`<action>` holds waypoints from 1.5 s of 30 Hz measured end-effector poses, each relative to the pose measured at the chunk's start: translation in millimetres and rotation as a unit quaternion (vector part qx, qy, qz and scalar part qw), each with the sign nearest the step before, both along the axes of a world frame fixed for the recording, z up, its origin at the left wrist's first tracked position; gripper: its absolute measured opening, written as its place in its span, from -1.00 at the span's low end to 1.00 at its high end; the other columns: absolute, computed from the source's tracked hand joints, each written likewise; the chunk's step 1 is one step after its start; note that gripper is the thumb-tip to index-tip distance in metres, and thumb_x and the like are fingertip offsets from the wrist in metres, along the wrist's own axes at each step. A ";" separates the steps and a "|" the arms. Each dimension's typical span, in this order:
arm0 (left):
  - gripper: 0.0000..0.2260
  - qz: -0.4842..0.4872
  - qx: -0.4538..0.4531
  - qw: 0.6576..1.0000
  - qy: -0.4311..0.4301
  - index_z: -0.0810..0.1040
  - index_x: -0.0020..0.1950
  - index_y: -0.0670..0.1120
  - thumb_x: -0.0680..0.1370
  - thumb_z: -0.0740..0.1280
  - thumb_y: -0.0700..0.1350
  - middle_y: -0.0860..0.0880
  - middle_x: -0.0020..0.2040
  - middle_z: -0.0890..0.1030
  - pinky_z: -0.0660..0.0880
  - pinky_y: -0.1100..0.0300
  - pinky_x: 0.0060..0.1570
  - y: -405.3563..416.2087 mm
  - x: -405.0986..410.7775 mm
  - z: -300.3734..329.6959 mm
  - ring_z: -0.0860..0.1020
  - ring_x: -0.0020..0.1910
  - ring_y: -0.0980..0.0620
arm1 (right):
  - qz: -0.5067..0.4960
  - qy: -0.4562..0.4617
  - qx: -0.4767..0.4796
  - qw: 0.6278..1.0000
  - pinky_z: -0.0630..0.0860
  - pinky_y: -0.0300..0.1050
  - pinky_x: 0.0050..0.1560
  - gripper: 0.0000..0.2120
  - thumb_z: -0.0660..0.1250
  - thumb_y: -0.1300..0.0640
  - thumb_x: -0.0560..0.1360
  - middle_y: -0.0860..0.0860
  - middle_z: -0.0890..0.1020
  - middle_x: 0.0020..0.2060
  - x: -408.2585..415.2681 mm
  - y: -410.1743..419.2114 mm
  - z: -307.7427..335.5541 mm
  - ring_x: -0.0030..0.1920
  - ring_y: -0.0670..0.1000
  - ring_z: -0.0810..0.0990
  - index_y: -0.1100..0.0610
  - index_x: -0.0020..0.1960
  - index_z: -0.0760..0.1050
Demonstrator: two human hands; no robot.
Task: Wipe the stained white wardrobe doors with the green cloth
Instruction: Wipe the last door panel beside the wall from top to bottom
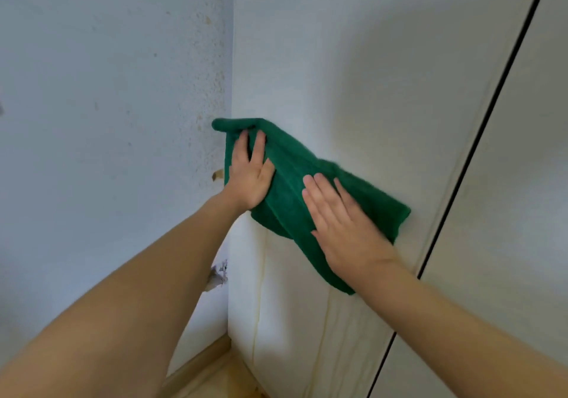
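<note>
A green cloth [295,170] lies spread flat against the left white wardrobe door [368,75]. My left hand [250,173] presses the cloth's upper left part with straight fingers, close to the door's left edge. My right hand [341,222] lies flat on the cloth's lower right part, fingers straight and pointing up-left. Yellowish streaks [261,274] run down the door below the cloth. A dark gap [479,139] separates this door from the right door [522,213].
A pale blue wall [107,90] with speckled stains near the corner meets the wardrobe on the left. Torn paper bits [218,274] stick out at the corner. A wooden skirting board [199,364] and floor show at the bottom.
</note>
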State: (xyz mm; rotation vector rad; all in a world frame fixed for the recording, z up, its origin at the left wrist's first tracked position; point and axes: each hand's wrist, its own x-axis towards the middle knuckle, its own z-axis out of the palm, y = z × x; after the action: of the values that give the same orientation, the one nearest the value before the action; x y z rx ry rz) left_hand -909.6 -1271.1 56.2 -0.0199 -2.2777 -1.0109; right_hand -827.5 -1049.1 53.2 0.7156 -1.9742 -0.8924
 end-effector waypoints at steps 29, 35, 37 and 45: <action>-0.48 0.024 0.198 0.969 -0.143 -0.12 0.66 -0.05 0.72 -0.06 -0.04 -0.10 0.66 -0.12 -0.03 -0.16 0.58 57.3 24.5 -138.4 -0.09 0.63 -0.16 | 0.029 -0.114 0.140 0.983 -0.34 0.11 0.50 -0.31 -0.03 -0.29 0.63 0.12 -0.13 0.60 -16.7 -11.5 63.5 0.59 0.13 -0.18 0.04 0.62 -0.08; -0.48 0.015 0.132 0.991 -0.024 -0.20 0.64 0.12 0.73 -0.04 0.06 0.02 0.65 -0.23 -0.16 -0.15 0.58 22.3 -3.1 -25.8 -0.15 0.64 -0.08 | -0.002 -0.025 0.040 0.999 -0.46 0.26 0.42 -0.28 -0.13 -0.16 0.67 0.34 -0.29 0.52 2.2 4.2 2.1 0.54 0.29 -0.29 0.33 0.56 -0.29; -0.51 0.029 0.146 0.989 -0.001 -0.16 0.65 0.12 0.74 -0.06 0.02 0.06 0.65 -0.21 -0.22 -0.17 0.55 31.8 -9.6 -27.6 -0.18 0.63 -0.05 | -0.013 -0.021 0.027 0.999 -0.51 0.29 0.38 -0.27 -0.15 -0.15 0.67 0.37 -0.31 0.50 4.8 3.0 -5.8 0.53 0.32 -0.30 0.36 0.55 -0.30; -0.46 0.012 0.183 0.971 -0.154 -0.12 0.66 -0.04 0.69 -0.17 0.08 -0.12 0.65 -0.17 -0.10 -0.12 0.60 81.7 50.2 -191.1 -0.14 0.63 -0.15 | 0.026 -0.123 0.096 0.987 -0.46 0.11 0.43 -0.37 -0.08 -0.14 0.68 0.19 -0.20 0.58 0.0 6.7 -14.7 0.58 0.19 -0.21 0.15 0.62 -0.16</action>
State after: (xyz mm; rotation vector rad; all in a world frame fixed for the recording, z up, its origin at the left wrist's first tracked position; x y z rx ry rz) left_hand -859.5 -1189.4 -134.9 0.3396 -2.3136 -1.4919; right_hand -827.5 -1042.4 38.4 1.0239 -2.0906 -1.0123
